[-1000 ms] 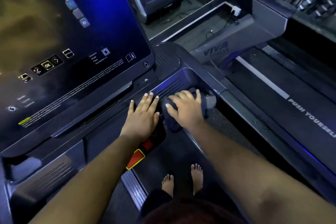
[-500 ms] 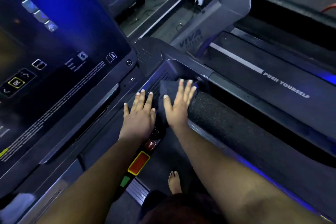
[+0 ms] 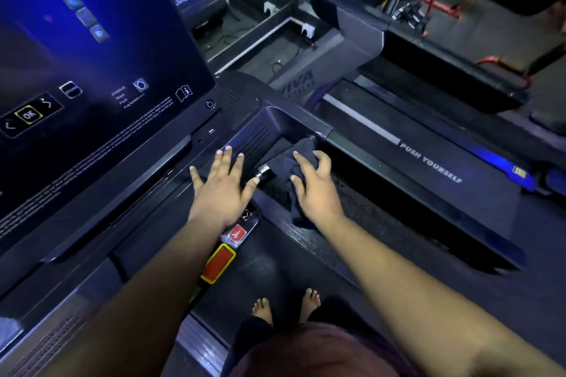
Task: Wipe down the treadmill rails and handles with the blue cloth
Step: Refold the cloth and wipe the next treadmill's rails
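Head cam: wiping treadmill handle.
R hand (image 3: 318, 193) grips blue cloth (image 3: 283, 168) on handle (image 3: 382, 223); L hand (image 3: 222, 190) flat, fingers spread wide, on console (image 3: 171, 193) edge.

support: treadmill (image 3: 171, 193) is carrying everything | console ledge: left hand (image 3: 222, 190) is lying flat | handle (image 3: 382, 217): blue cloth (image 3: 286, 167) is lying under right hand (image 3: 317, 190) | belt (image 3: 269, 272): bare feet (image 3: 284, 306) are standing

Lit console screen (image 3: 92, 76) top left, red stop button (image 3: 237, 234) below, neighbouring treadmill (image 3: 428, 162) w/ "PUSH YOURSELF" at right.
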A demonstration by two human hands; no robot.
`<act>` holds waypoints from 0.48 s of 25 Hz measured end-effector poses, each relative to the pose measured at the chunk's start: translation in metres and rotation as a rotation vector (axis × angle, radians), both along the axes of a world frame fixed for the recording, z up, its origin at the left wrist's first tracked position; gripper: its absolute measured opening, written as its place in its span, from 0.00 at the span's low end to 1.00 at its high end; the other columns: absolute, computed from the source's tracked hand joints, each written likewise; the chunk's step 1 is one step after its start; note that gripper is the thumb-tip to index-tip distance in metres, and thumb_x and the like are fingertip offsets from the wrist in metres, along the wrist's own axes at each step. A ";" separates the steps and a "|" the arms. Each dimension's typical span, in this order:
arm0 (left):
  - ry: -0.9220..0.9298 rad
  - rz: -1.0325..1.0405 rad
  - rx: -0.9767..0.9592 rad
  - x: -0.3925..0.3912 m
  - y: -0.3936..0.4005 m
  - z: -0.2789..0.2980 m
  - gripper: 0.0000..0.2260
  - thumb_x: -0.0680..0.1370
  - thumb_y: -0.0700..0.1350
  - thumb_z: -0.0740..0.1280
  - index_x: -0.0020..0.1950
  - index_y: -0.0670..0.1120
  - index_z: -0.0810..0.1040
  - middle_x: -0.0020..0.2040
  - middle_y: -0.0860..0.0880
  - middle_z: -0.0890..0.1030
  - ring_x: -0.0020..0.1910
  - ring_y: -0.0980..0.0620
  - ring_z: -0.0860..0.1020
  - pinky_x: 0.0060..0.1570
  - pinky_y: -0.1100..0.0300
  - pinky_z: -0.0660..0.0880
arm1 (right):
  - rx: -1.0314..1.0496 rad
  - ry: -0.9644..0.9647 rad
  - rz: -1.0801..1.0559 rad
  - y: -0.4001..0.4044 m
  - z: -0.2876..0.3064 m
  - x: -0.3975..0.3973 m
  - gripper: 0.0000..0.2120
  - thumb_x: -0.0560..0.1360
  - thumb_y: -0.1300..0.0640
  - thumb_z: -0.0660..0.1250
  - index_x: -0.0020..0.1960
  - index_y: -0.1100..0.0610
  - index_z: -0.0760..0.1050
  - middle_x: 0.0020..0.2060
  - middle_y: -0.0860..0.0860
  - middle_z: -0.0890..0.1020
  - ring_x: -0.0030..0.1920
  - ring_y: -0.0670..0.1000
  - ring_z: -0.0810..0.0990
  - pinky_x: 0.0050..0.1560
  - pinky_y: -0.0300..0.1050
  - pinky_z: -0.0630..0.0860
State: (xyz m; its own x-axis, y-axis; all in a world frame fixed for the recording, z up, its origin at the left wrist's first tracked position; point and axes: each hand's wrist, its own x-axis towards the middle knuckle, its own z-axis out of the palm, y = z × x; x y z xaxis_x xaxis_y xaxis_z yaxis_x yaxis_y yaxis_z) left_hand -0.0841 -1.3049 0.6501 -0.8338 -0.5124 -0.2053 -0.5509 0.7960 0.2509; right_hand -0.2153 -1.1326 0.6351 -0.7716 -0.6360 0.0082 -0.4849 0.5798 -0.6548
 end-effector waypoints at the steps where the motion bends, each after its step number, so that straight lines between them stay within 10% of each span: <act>1: -0.010 -0.024 -0.052 0.000 0.003 0.002 0.32 0.81 0.65 0.45 0.81 0.50 0.50 0.82 0.49 0.43 0.80 0.51 0.40 0.72 0.29 0.40 | 0.011 0.068 0.002 0.019 0.007 -0.007 0.23 0.81 0.55 0.64 0.75 0.54 0.67 0.74 0.60 0.58 0.73 0.60 0.66 0.72 0.45 0.64; 12: -0.101 -0.274 -0.130 -0.116 0.108 0.004 0.35 0.81 0.66 0.49 0.81 0.49 0.46 0.82 0.51 0.44 0.80 0.53 0.43 0.71 0.28 0.39 | 0.342 0.667 0.091 0.120 0.040 -0.127 0.22 0.79 0.46 0.64 0.71 0.52 0.72 0.71 0.58 0.68 0.61 0.61 0.73 0.51 0.59 0.77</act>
State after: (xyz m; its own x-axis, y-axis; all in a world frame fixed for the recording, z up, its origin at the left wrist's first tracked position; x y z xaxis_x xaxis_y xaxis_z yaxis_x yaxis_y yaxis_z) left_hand -0.2001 -1.1964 0.6537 -0.9232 -0.2990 -0.2416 -0.3287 0.9399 0.0927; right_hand -0.3426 -1.0126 0.6752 -0.6162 -0.7481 0.2462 -0.7713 0.6365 0.0037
